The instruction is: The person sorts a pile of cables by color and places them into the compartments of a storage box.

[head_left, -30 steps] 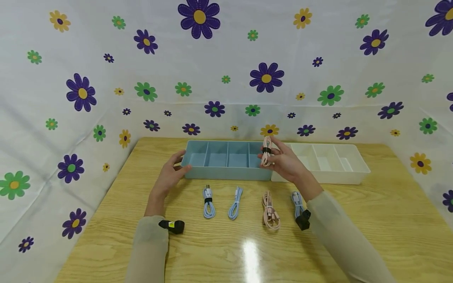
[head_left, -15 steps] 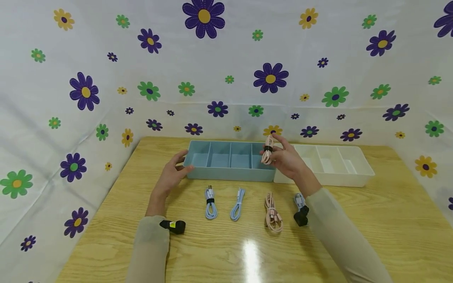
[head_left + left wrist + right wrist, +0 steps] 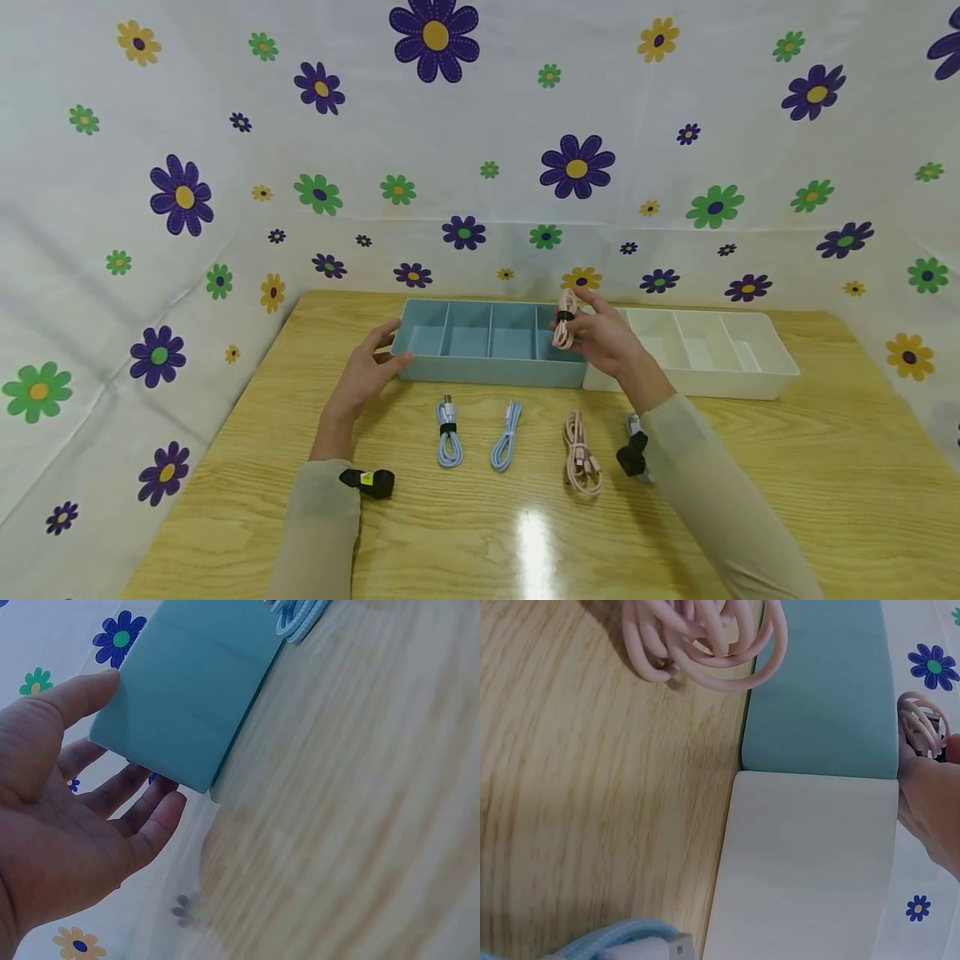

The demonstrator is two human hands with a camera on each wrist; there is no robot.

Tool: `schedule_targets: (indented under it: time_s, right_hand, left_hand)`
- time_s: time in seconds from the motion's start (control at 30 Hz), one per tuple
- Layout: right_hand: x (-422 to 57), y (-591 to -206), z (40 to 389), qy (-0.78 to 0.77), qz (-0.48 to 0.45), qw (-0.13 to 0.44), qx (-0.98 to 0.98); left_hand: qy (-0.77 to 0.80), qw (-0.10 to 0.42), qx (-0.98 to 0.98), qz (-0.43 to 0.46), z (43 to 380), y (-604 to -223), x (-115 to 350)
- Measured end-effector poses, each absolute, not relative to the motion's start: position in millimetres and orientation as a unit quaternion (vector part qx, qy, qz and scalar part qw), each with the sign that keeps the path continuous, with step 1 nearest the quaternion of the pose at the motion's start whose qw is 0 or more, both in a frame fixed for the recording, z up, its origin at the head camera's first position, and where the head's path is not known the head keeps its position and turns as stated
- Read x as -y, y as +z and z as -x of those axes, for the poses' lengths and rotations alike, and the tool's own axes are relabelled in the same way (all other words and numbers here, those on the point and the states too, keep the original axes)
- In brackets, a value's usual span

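Observation:
My right hand (image 3: 611,340) pinches a coiled pink charging cable (image 3: 565,321) with a black strap around it. The coil is over the rightmost compartment of the blue divided box (image 3: 487,371). In the right wrist view, the held pink cable (image 3: 922,724) shows at the right edge, beyond the box's rim. My left hand (image 3: 367,371) is at the box's left end, thumb at the front rim. In the left wrist view, that thumb touches the front wall of the box (image 3: 187,690), and the other fingers of the left hand (image 3: 67,765) lie loosely bent along its end.
A white divided box (image 3: 690,382) adjoins the blue one on the right. In front lie a blue cable with a black strap (image 3: 449,446), a plain blue cable (image 3: 505,442), a pink cable (image 3: 581,458) and another blue cable (image 3: 622,945), partly hidden by the right wrist camera (image 3: 633,454).
My right hand has shifted slightly left and lower over the blue box, still holding the pink cable. The left hand keeps its place. The head view has turned a little left.

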State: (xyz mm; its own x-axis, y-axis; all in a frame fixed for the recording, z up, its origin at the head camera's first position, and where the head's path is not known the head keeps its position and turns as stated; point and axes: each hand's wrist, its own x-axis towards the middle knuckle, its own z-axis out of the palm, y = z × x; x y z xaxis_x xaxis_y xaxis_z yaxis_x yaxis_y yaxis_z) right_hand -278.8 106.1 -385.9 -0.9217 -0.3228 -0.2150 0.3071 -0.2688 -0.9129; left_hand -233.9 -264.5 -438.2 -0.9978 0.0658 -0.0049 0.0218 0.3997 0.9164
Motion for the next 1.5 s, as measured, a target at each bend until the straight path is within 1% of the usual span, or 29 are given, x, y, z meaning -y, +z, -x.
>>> schedule_targets:
  time_s: [0.3, 0.57, 0.83, 1.07, 1.5]
  right_hand:
    - [-98.5, -386.9, 281.3, -0.800, 0.004, 0.222, -0.557]
    - [-91.4, -387.4, 285.1, -0.816, -0.047, 0.239, -0.524]
    - [-87.2, -388.2, 288.8, -0.790, -0.073, 0.249, -0.556]
    - [-82.4, -388.2, 293.5, -0.760, -0.069, 0.263, -0.590]
    - [-75.4, -391.4, 298.4, -0.745, -0.106, 0.276, -0.598]
  left_hand:
    - [0.550, 0.023, -0.835, -0.030, 233.0, -438.0, 264.2]
    - [0.548, 0.022, -0.836, -0.028, 233.7, -439.4, 265.2]
    - [0.550, 0.020, -0.835, -0.028, 234.4, -439.7, 265.4]
    - [0.550, 0.017, -0.835, -0.028, 234.3, -438.9, 265.7]
    - [0.549, 0.021, -0.835, -0.023, 234.0, -440.7, 266.7]
